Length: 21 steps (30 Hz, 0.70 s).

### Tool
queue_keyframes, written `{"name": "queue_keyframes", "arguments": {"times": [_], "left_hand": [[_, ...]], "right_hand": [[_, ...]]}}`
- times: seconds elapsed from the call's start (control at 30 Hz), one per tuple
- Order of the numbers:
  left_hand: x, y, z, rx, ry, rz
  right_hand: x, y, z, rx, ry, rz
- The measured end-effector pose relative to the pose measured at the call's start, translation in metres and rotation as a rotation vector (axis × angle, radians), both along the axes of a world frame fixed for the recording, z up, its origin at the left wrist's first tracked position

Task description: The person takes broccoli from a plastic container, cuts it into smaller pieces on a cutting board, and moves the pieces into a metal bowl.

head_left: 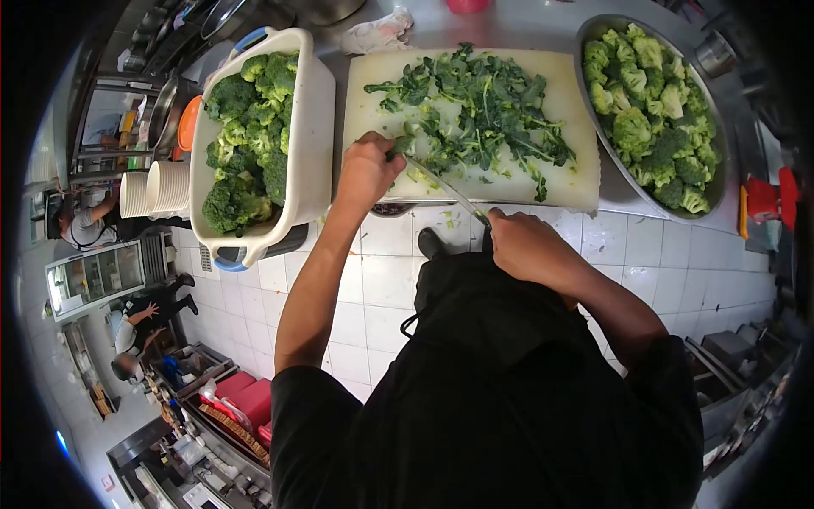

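Observation:
My right hand [524, 243] is closed round the handle of a knife [449, 188], whose blade points up and left across the front edge of a white cutting board [570, 89]. Near the blade's tip, my left hand [368, 172] grips a small green broccoli piece [402, 146], mostly hidden by the fingers. Cut broccoli leaves and stems [500, 106] lie scattered over the board. At the left stands a white basket [315, 127] full of broccoli heads. An oval metal tray [723, 161] of broccoli florets sits at the right.
A crumpled cloth [377, 34] lies behind the board. Stacked white containers [168, 187] and an orange lid [189, 124] are left of the basket. Red objects [763, 200] are at the far right. Two other people [89, 225] [136, 327] are at the far left.

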<state>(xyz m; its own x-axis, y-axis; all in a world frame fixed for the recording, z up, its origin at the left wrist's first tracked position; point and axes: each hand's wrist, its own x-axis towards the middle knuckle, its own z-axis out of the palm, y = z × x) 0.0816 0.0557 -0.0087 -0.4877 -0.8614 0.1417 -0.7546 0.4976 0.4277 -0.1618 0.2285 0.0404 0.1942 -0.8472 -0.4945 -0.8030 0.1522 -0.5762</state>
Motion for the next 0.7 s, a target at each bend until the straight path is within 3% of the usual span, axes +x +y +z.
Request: {"name": "queue_keyframes", "arguments": {"times": [0.1,0.23,0.5,0.6,0.7], "left_hand": [[-0.002,0.002,0.007,0.086,-0.02,0.032],[-0.008,0.005,0.01,0.136,0.1,0.047],[-0.021,-0.024,-0.008,0.068,-0.053,-0.259],[-0.033,-0.029,0.005,0.198,-0.223,-0.197],[-0.031,-0.028,0.001,0.188,-0.155,-0.122]], "right_hand": [[-0.003,0.003,0.002,-0.058,0.016,0.003],[-0.019,0.014,0.031,0.078,0.036,0.027],[-0.06,0.044,0.048,0.146,-0.024,-0.193],[-0.07,0.047,0.026,0.087,-0.088,-0.274],[-0.069,0.043,0.035,0.123,-0.236,-0.404]]}}
